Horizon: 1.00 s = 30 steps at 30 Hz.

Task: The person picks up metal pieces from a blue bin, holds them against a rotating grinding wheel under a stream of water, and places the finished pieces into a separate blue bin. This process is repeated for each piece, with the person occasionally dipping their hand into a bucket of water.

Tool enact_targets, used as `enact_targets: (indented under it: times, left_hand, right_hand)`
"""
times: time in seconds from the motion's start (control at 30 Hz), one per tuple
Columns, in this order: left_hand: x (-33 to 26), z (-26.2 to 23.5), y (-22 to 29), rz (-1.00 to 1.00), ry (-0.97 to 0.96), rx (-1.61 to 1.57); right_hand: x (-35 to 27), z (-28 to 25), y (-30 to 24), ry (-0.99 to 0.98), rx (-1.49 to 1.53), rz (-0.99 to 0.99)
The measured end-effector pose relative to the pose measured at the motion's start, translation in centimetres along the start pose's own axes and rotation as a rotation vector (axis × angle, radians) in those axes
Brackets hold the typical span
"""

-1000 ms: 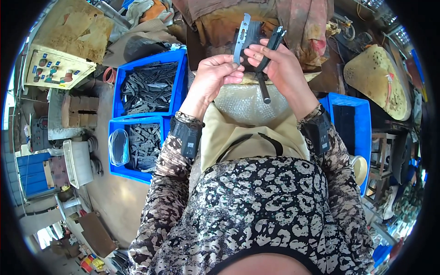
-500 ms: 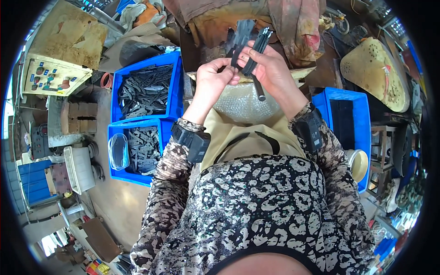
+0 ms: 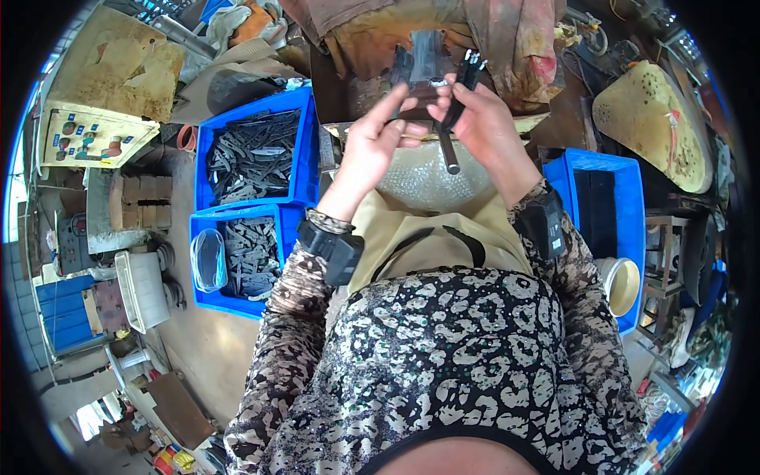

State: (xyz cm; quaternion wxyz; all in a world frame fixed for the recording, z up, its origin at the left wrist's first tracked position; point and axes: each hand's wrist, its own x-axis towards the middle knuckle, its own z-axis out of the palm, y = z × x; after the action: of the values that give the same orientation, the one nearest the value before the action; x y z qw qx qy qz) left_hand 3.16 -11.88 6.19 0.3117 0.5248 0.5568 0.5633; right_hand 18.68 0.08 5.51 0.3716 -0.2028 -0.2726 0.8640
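My right hand grips a bundle of thin dark strips with pale tips, held upright at the bench. Close by on the left, my left hand has its fingers apart and slightly blurred, with nothing visible between them. Just beyond its fingertips are dark strips, and beside these a greyish flat stack. A dark rod with a rounded end points toward me beneath the right hand. Bubble wrap covers the surface below my hands.
Two blue crates at left hold many dark strips; a clear looped bundle sits in the nearer one. Another blue crate stands at right with a cream tub. A control box is far left, stained cloth behind.
My left hand has come away from the strips, drawn slightly left and spread its fingers. The right hand keeps the bundle, shifted a little right and turned more upright.
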Motion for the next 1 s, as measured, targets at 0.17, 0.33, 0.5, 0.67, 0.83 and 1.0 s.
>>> enact_targets:
  times: [0.17,0.33,0.5,0.67,0.83,1.0]
  left_hand:
    - [0.0,-1.8,0.5,-0.229,-0.09,-0.803]
    - [0.1,-1.9,0.7,-0.306,-0.112,-1.218]
    - [0.0,-2.0,0.5,-0.275,-0.106,-1.21]
    - [-0.1,-2.3,0.3,-0.316,-0.075,-1.274]
    - [0.5,-2.4,-0.2,-0.3,-0.108,-1.259]
    - [2.6,-4.0,-1.8,-0.282,-0.158,-0.96]
  right_hand:
    - [-0.8,-0.3,-1.1,-0.012,-0.055,0.015]
    - [-1.4,-0.1,-0.6,-0.097,-0.103,0.072]
    - [-1.6,0.4,-0.1,-0.088,-0.138,0.088]
    - [-1.9,0.5,0.0,-0.087,-0.184,0.106]
    - [-2.8,0.8,-0.1,-0.059,-0.313,0.114]
    - [-4.9,0.2,-0.9,-0.01,-0.769,0.265]
